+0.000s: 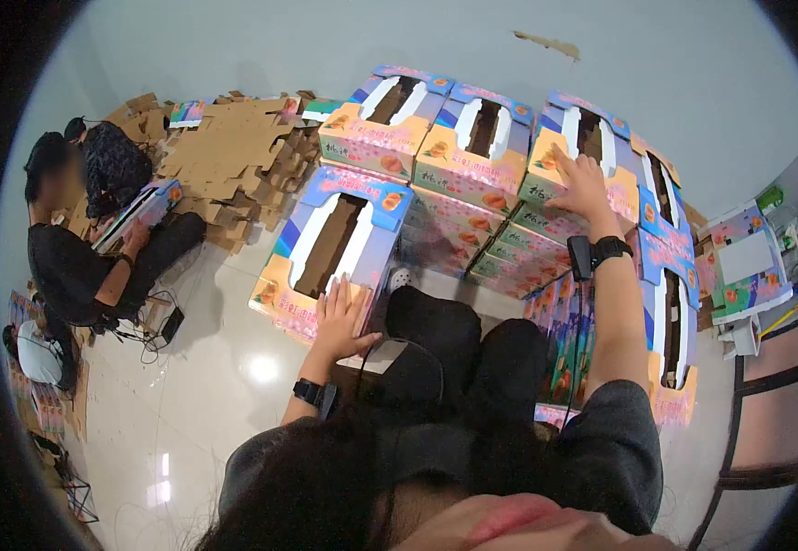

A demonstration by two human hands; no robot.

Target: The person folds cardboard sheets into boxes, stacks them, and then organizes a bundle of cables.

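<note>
My left hand lies with spread fingers on the near end of a printed carton, whose long top opening shows brown cardboard inside. My right hand reaches forward, fingers apart, and rests on the near top edge of another such carton at the top of a stack. Beside that one stand two more stacked cartons, the middle carton and the left carton. Neither hand grips anything. Each wrist wears a dark band.
Flat brown cardboard is heaped by the back wall. At the left a seated person holds a printed carton. More cartons stand at my right, with flat printed sheets upright beside my knees. A white rack is at the far right.
</note>
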